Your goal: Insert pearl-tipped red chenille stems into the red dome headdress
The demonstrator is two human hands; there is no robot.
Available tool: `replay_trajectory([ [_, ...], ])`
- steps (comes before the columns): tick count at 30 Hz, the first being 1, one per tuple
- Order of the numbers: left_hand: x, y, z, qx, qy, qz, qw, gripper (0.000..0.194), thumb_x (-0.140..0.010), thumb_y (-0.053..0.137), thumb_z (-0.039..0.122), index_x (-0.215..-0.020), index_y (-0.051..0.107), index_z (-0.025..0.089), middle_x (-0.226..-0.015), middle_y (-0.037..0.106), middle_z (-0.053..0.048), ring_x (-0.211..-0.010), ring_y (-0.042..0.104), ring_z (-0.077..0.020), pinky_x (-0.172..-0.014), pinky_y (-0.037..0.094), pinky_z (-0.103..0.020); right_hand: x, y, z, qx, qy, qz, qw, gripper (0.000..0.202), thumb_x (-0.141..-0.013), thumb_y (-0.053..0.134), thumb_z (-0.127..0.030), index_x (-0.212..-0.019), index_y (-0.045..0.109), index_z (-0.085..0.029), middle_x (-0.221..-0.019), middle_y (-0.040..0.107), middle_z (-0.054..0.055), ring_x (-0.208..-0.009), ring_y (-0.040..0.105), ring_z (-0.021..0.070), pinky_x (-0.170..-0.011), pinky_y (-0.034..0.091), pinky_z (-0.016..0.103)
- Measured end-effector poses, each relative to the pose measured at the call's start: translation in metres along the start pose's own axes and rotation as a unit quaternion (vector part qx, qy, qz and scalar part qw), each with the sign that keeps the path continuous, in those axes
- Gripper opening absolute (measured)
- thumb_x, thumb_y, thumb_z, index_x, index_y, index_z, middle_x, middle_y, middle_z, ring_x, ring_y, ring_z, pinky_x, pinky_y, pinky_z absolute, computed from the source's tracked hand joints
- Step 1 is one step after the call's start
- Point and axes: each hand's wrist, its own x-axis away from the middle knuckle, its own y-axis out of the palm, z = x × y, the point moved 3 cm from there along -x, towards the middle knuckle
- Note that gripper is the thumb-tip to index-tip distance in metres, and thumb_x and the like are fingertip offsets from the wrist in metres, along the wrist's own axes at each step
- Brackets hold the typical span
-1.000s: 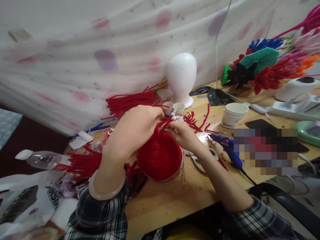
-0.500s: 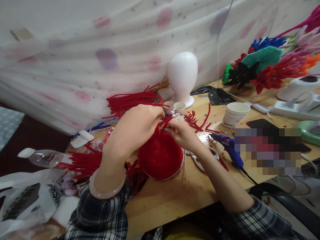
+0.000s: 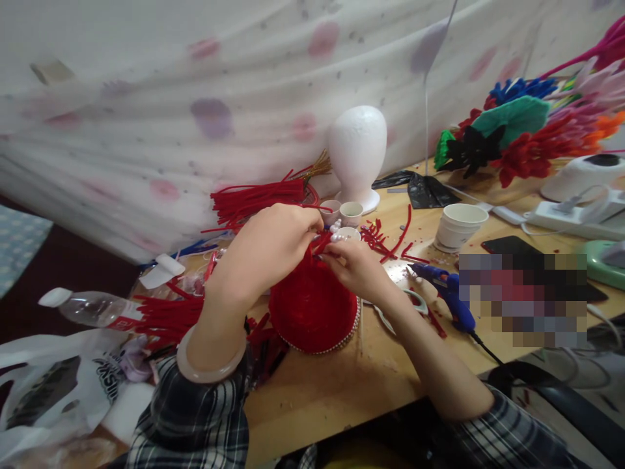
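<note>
The red bowl (image 3: 315,316) is placed between the two forearms, low over the table (image 3: 342,397), with a string of beads (image 3: 357,319) edging its rim. At its far side, a red strip (image 3: 319,242) is pinched between the thumb and forefinger of the right hand (image 3: 360,266), apparently so that the small piece is kept steady. From the left of the bowl, the left hand (image 3: 273,241) is arched over the same spot, perhaps for support from the other side; its fingertips are hidden behind the knuckles, so whether they are pressed together cannot be told.

Just beyond the bowl, white pearls (image 3: 336,228) are seen near the right fingertips, and small cups (image 3: 351,212) are stood, seemingly within easy reach. To the right of the bowl, scissors (image 3: 420,303) and a glue gun (image 3: 443,281) are laid, the nozzle pointed towards the work, likely for quick use. Further beyond, a foam head (image 3: 359,146) is stood upright.
</note>
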Motion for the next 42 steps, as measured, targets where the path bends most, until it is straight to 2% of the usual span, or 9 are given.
replay_trajectory([
  [7, -0.005, -0.004, 0.001, 0.015, -0.002, 0.009, 1.0, 0.024, -0.087, 0.05, 0.012, -0.098, 0.071, 0.016, -0.097, 0.074, -0.008, -0.09, 0.068, -0.0215, -0.076, 0.049, -0.031, 0.003, 0.004, 0.006, 0.0, -0.071, 0.05, 0.996, 0.022, -0.091, 0.048, -0.016, -0.082, 0.068, -0.018, -0.079, 0.068, 0.007, -0.08, 0.062, 0.0194, -0.072, 0.047, 0.032],
  [16, -0.011, -0.004, -0.001, 0.029, 0.017, 0.025, 0.999, 0.018, -0.085, 0.055, 0.013, -0.091, 0.072, 0.015, -0.089, 0.074, -0.007, -0.082, 0.067, -0.0205, -0.074, 0.048, -0.032, 0.006, 0.004, 0.008, -0.006, -0.053, 0.037, 0.998, 0.02, -0.087, 0.051, -0.014, -0.088, 0.07, -0.019, -0.089, 0.072, 0.008, -0.084, 0.066, 0.0194, -0.073, 0.048, 0.031],
  [18, -0.008, -0.009, 0.0, 0.034, 0.034, 0.078, 0.996, 0.015, -0.086, 0.058, 0.019, -0.092, 0.07, 0.014, -0.092, 0.072, -0.007, -0.087, 0.065, -0.021, -0.078, 0.048, -0.034, 0.004, 0.002, 0.007, -0.001, -0.05, 0.029, 0.998, 0.017, -0.085, 0.052, -0.013, -0.084, 0.069, -0.018, -0.084, 0.072, 0.007, -0.077, 0.065, 0.019, -0.069, 0.048, 0.029],
  [22, 0.034, -0.017, 0.018, 0.079, 0.062, 0.323, 0.941, 0.014, -0.089, 0.056, 0.015, -0.102, 0.063, 0.015, -0.101, 0.069, -0.005, -0.097, 0.061, -0.0168, -0.088, 0.047, -0.032, 0.001, 0.001, 0.006, 0.004, -0.038, 0.018, 0.999, 0.016, -0.084, 0.052, -0.013, -0.076, 0.065, -0.018, -0.072, 0.07, 0.005, -0.065, 0.061, 0.0171, -0.061, 0.044, 0.026],
  [24, 0.071, 0.002, 0.031, 0.125, 0.048, 0.379, 0.916, 0.014, -0.089, 0.054, 0.01, -0.098, 0.061, 0.018, -0.087, 0.068, -0.001, -0.083, 0.061, -0.013, -0.078, 0.048, -0.028, 0.001, 0.001, 0.006, -0.002, -0.036, 0.012, 0.999, 0.015, -0.084, 0.052, -0.013, -0.077, 0.064, -0.018, -0.073, 0.069, 0.004, -0.066, 0.061, 0.017, -0.063, 0.044, 0.026],
  [28, 0.152, 0.088, 0.051, 0.106, 0.063, 0.301, 0.946, 0.023, -0.092, 0.043, 0.009, -0.105, 0.058, 0.019, -0.072, 0.067, 0.001, -0.068, 0.059, -0.0137, -0.078, 0.049, -0.033, 0.004, -0.001, 0.005, -0.012, -0.024, 0.004, 1.0, 0.014, -0.085, 0.053, -0.013, -0.08, 0.064, -0.019, -0.079, 0.069, 0.005, -0.074, 0.062, 0.0186, -0.068, 0.045, 0.028],
  [33, 0.23, 0.174, 0.033, -0.062, -0.141, 0.229, 0.961, 0.025, -0.087, 0.053, 0.012, -0.108, 0.062, 0.022, -0.095, 0.072, -0.005, -0.094, 0.063, -0.0203, -0.092, 0.04, -0.037, 0.007, 0.0, 0.002, -0.027, 0.022, -0.005, 0.999, 0.015, -0.087, 0.051, -0.01, -0.081, 0.063, -0.017, -0.084, 0.068, 0.008, -0.078, 0.06, 0.0202, -0.071, 0.043, 0.029],
  [36, 0.249, 0.186, 0.026, -0.154, -0.2, 0.214, 0.944, 0.031, -0.085, 0.057, 0.025, -0.116, 0.058, 0.02, -0.104, 0.069, -0.01, -0.096, 0.062, -0.0253, -0.093, 0.037, -0.042, 0.008, 0.0, 0.002, -0.03, 0.036, -0.001, 0.999, 0.015, -0.087, 0.052, -0.009, -0.081, 0.062, -0.017, -0.082, 0.067, 0.007, -0.077, 0.058, 0.0206, -0.07, 0.042, 0.029],
  [42, 0.251, 0.182, 0.028, -0.158, -0.299, 0.153, 0.929, 0.032, -0.083, 0.054, 0.028, -0.113, 0.054, 0.019, -0.111, 0.063, -0.015, -0.102, 0.059, -0.0308, -0.092, 0.036, -0.049, 0.009, 0.001, 0.004, -0.037, 0.013, -0.007, 0.999, 0.018, -0.089, 0.047, -0.009, -0.081, 0.06, -0.017, -0.08, 0.064, 0.008, -0.077, 0.056, 0.0216, -0.069, 0.042, 0.03],
])
